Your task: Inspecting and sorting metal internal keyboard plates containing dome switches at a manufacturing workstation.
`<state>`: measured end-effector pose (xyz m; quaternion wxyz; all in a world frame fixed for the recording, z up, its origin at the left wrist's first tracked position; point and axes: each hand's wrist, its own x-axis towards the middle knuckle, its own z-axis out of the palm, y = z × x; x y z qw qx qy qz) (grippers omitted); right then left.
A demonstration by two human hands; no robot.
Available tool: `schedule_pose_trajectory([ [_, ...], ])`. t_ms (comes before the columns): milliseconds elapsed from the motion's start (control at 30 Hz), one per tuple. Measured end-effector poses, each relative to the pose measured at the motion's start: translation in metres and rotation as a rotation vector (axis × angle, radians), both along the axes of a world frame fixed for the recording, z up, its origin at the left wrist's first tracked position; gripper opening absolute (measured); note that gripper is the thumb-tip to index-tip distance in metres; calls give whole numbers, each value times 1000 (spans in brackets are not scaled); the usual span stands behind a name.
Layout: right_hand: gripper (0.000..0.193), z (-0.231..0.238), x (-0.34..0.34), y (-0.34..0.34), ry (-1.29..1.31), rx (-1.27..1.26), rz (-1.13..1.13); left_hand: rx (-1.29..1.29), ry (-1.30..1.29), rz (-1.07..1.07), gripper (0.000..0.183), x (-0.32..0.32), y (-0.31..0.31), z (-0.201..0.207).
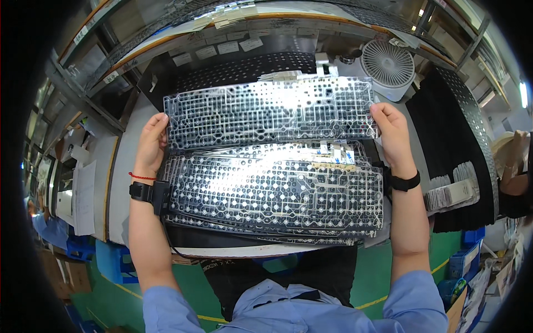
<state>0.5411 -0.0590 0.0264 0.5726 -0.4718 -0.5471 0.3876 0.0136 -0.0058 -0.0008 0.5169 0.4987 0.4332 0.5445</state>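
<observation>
Between my two hands a clear keyboard membrane sheet, printed with silvery traces and rows of dots, is held up by its short ends. My left hand pinches its left end, thumb on the front. At the right end, my right hand grips the edge the same way. Below it, nearer to me, lies a fanned stack of similar membrane sheets on the table. Glare whitens part of both. Small white connector tails show between the held sheet and the stack.
A white round fan stands at the back right. Black perforated panels line the right side, with a bundle of pale cards on the black surface. A shelf edge crosses behind. Blue stools stand at lower left.
</observation>
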Motion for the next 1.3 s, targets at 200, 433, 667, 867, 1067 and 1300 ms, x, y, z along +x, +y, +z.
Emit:
schedule_pose_trajectory([
  [200, 25, 7, -4, -6, 62, 105, -61, 58, -113, -22, 24, 5, -4, 6],
  [433, 18, 6, -5, -4, 25, 122, -30, 26, -29, 33, 24, 7, -8, 7],
  [667, 15, 7, -5, -5, -23, 93, -18, -75, 134, -28, 23, 8, -5, 7],
  [867, 16, 13, -10, -9, 8, 85, -7, -37, -23, -17, 18, 6, -2, 5],
  [1067, 17, 11, -7, -7, -205, -83, 46, 3, -117, 183, 41, 0, 3, -1],
  [1300, 18, 4, -9, -9, -521, -223, 227, -41, -148, 94, 40, 1, 0, 5],
])
